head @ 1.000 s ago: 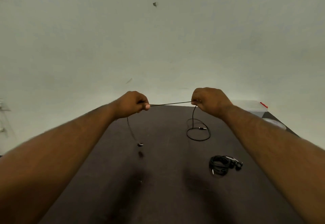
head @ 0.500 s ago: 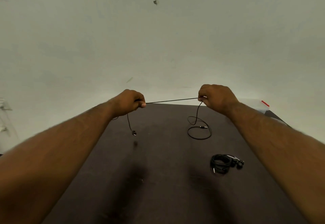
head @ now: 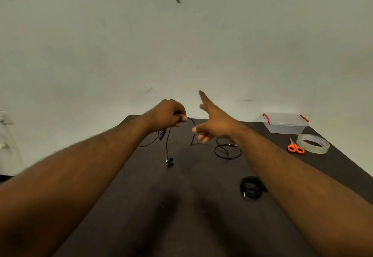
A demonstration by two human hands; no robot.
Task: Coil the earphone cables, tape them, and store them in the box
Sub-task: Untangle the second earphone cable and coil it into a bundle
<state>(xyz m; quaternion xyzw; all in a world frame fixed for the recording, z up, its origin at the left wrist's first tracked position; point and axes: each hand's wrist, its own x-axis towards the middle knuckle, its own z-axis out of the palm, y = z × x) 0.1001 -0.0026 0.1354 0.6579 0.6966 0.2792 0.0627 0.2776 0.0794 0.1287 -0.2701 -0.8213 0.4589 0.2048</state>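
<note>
My left hand (head: 169,115) grips a black earphone cable (head: 192,133) above the far part of the dark table (head: 181,216). An earbud (head: 169,160) dangles below that hand, just over the tabletop. The cable drops from the fist to the table and ends in a loose loop with the plug (head: 228,152). My right hand (head: 214,123) hovers beside the cable with fingers spread and straight, holding nothing. A second earphone set lies coiled in a black bundle (head: 252,189) near my right forearm. The clear box with red clips (head: 285,122) stands at the far right corner.
Orange-handled scissors (head: 295,147) and a roll of clear tape (head: 312,143) lie in front of the box, near the table's right edge. A pale wall rises behind the table's far edge.
My right hand has let go of the cable and opened, moving left toward my left hand. The stretch of cable that was taut between the hands now hangs slack. The camera has tilted down.
</note>
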